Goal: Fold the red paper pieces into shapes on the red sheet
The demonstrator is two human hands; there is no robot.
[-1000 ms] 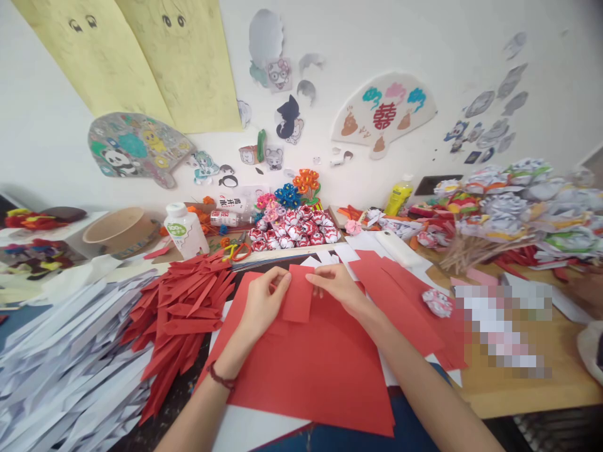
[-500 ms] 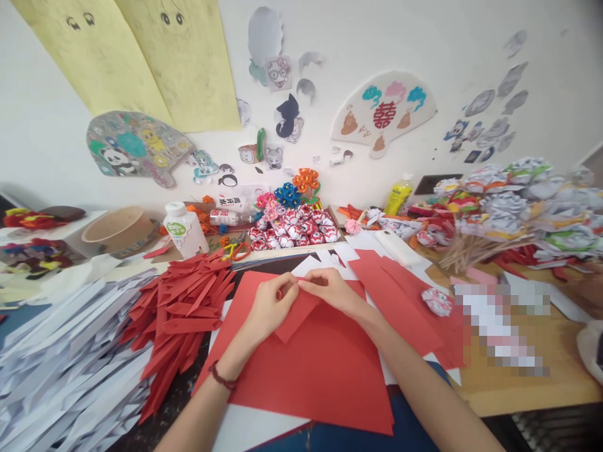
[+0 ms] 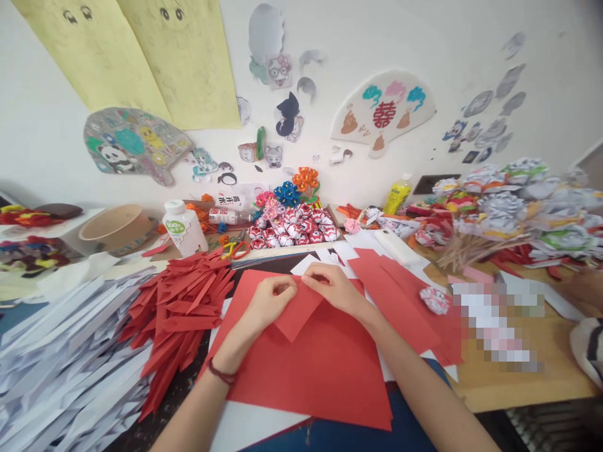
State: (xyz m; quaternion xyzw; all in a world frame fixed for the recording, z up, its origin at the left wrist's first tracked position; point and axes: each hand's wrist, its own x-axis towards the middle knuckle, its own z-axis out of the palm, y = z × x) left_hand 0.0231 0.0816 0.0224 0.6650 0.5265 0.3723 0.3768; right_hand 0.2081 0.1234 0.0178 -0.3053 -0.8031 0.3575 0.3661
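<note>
A small piece of red paper (image 3: 298,312) is pinched along its upper edge between my two hands, one corner pointing down toward me. My left hand (image 3: 271,298) closes on its upper left part, with the fingertips curled in. On the upper right part, thumb and fingers of my right hand (image 3: 332,287) press together. Both hands are above large red sheets (image 3: 311,383) lying flat, with white paper (image 3: 259,427) showing under their near edge. A heap of folded red strips (image 3: 181,301) lies left of my left hand.
Folded white strips (image 3: 70,358) spread across the left. Behind my hands are scissors (image 3: 235,250), a white bottle (image 3: 184,229) and red-white paper flowers (image 3: 299,229). More red sheets (image 3: 400,301) and paper bouquets (image 3: 504,213) lie right. Someone's striped sleeve (image 3: 588,351) shows at the right edge.
The small red paper has turned slightly and more of its face shows. My fingertips have moved a little apart along its upper edge.
</note>
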